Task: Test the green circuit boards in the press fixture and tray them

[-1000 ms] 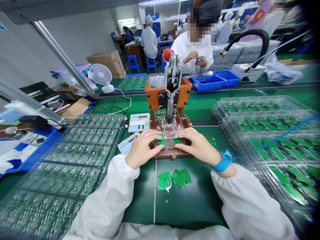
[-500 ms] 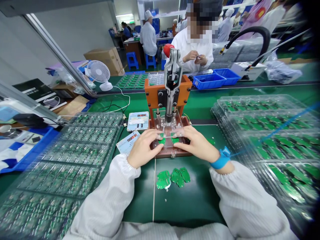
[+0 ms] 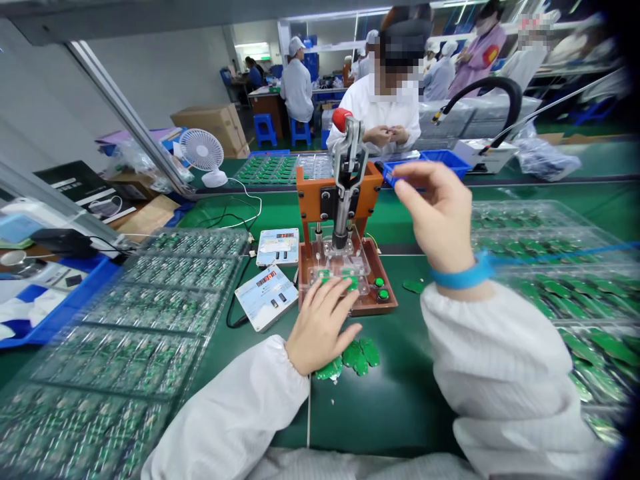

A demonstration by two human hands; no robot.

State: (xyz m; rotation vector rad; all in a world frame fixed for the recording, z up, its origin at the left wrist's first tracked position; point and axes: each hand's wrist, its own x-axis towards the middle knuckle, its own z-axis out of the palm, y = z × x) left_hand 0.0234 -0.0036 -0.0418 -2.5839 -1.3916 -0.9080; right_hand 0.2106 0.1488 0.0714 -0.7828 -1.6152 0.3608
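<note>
Green circuit boards (image 3: 349, 273) sit in the nest of a small hand press, under its clear plate (image 3: 345, 260). The left hand (image 3: 320, 327) lies at the front edge of the press's brown base (image 3: 387, 305). Its fingers (image 3: 336, 297) are stretched out flat, their tips touching the clear plate by the boards, gripping nothing. The right hand (image 3: 435, 207) hangs in the air, just right of the orange press frame (image 3: 310, 193) and below the level of the red-knobbed lever (image 3: 341, 119). Its fingers (image 3: 407, 193) are loosely curled and released, and nothing shows in them. A blue wrist strap (image 3: 463, 275) circles that wrist. Two green buttons (image 3: 379, 288) sit on the base to the right of the nest.

A few loose green boards (image 3: 361, 352) lie on the bench (image 3: 390, 400) just beside the left hand. Two small meters (image 3: 266, 297) stand left of the press. Clear trays of boards are stacked at the left (image 3: 165, 307) and at the right (image 3: 550, 233). Across the bench a person in white (image 3: 385, 110) works with both hands together.
</note>
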